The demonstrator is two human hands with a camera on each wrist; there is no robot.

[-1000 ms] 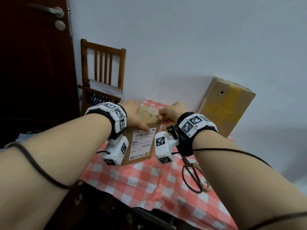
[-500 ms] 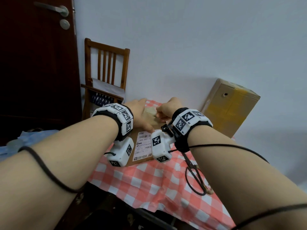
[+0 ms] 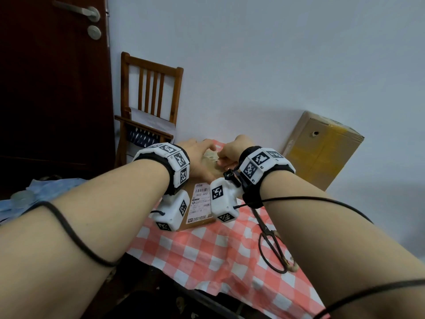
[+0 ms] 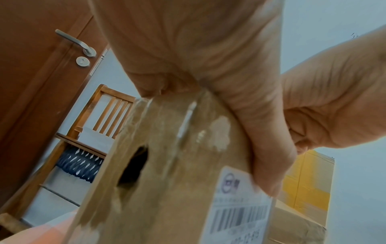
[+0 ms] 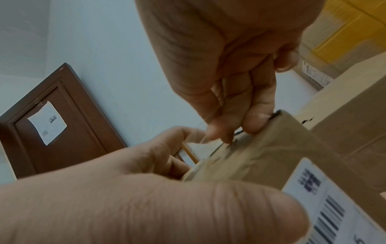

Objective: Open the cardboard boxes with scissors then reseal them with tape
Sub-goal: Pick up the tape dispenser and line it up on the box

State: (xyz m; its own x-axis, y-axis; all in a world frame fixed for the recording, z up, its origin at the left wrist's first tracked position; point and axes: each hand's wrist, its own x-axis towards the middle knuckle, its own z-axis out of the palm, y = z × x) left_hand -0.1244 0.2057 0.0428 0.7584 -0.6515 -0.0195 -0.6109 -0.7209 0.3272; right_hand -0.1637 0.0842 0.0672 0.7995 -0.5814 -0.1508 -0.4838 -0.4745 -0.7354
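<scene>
Checked cloth [image 3: 207,254] under my head view: the box [image 3: 197,217] stands near its far-left corner, scissors [image 3: 271,245] right. Left wrist: my left hand [image 4: 208,69] wraps its top; the dented card looks light and soft. Right wrist: my right hand [image 5: 225,69] pinches its frayed flap edge, a likely good hold.

**Room and furnishings**

Pale blue-white wall [image 3: 253,54] fills the upper right. Dark brown door [image 3: 46,88] with metal lever handle [image 3: 78,11] at upper left. Wooden slat-back chair [image 3: 149,93] beside it. Red-and-white checked cloth [image 3: 207,254] covers the desk, lower centre.
</scene>
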